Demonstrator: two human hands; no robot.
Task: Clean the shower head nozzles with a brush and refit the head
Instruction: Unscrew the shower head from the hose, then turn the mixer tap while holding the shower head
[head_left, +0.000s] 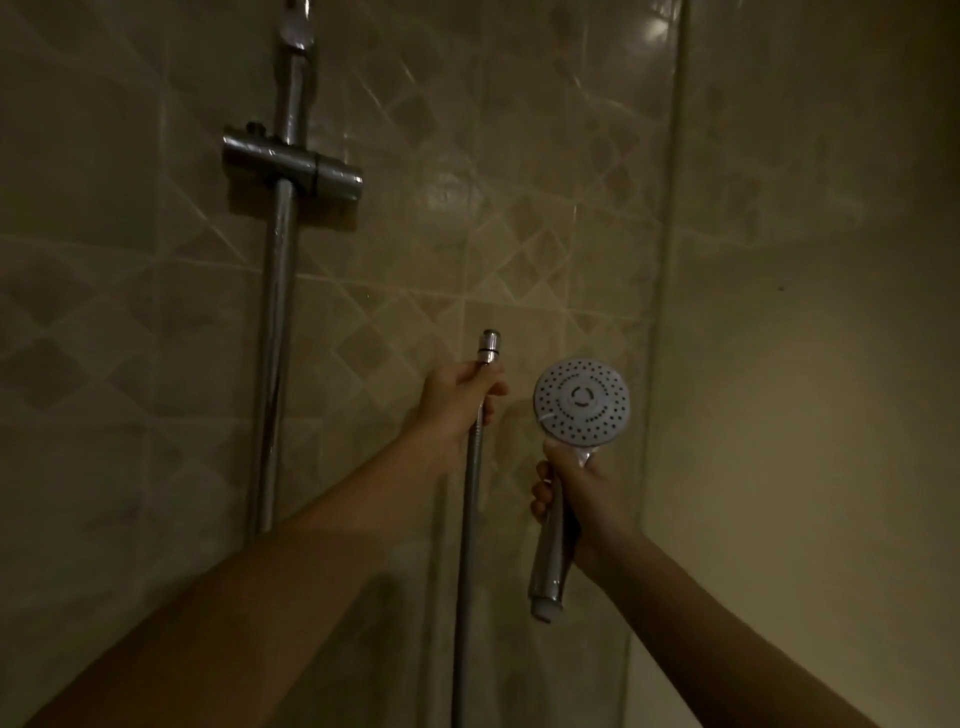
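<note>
Head view: dim tiled shower corner, both bare forearms raised toward the wall.
Task item: round white shower head with dotted nozzle face and chrome handle (582, 402) — detached from its hose, held upright, nozzle face turned toward the camera, threaded white base end pointing down.
Right hand (574, 493): fingers wrapped shut around the upper handle just below the face; forearm rising from lower right, wrist roughly straight.
Left hand (457, 400): fingers and thumb clamped on the grey ribbed metal shower hose (470, 519) just under its chrome end nut (488, 347); nut pointing up, hose hanging straight down out of frame.
Key relation: hose nut near the head, to its left and at about face height; handle base well below the nut, opening downward. Long axes of handle and hose both near vertical, side by side, open ends facing opposite ways — mating judged to call for lowering the nut under the handle base.
Nearer hand to joint: right, holding the handle itself.
Wall fittings: vertical chrome slide rail (275, 338) with empty chrome holder bracket (291, 163), upper left, well apart from both hands.
Brush: not in view.
Stage, as judged: head off the hose; cleaned or not — cannot tell.
</note>
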